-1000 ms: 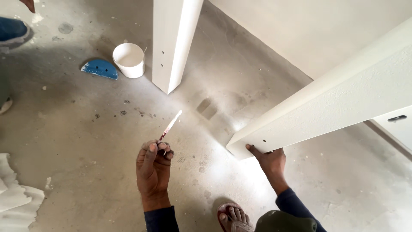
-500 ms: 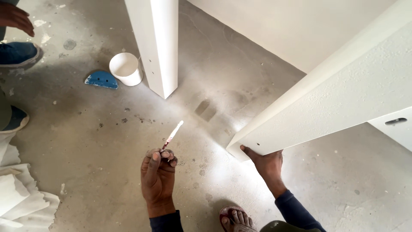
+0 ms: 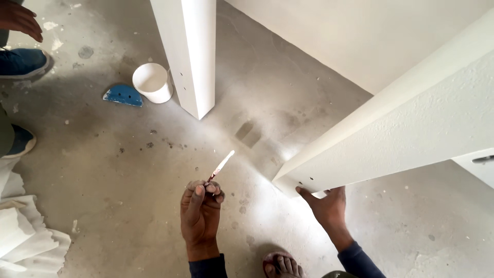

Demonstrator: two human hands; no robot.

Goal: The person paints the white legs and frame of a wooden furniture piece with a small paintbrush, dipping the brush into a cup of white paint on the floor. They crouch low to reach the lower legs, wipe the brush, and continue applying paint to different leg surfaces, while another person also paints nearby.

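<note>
White paint coats the tip of the small brush [image 3: 220, 168] you pinch in your left hand [image 3: 200, 216]; your fingers [image 3: 206, 188] are closed narrow around its dark handle end, and the brush slants up and to the right over the bare concrete floor [image 3: 128, 175]. Your right hand [image 3: 327, 208] is under the low corner of the white panel [image 3: 401, 139], fingers spread wide and pressed against its underside edge, gripping nothing closed. That panel runs diagonally up to the right, with a few small drilled holes showing near the corner you support.

A 2nd white panel [image 3: 188, 51] stands upright on the floor further ahead, well apart from the brush. Just beside its left face sits a white cup [image 3: 152, 82], and a blue half-round piece [image 3: 122, 96] lies touching or nearly touching the cup on its left. Your sandalled foot [image 3: 282, 265] shows at the bottom between your 2 arms. Crumpled white sheeting [image 3: 25, 237] lies at the lower left. Another person's hand [image 3: 19, 19] and blue shoe [image 3: 23, 62] appear at the upper left, well apart from yours.
</note>
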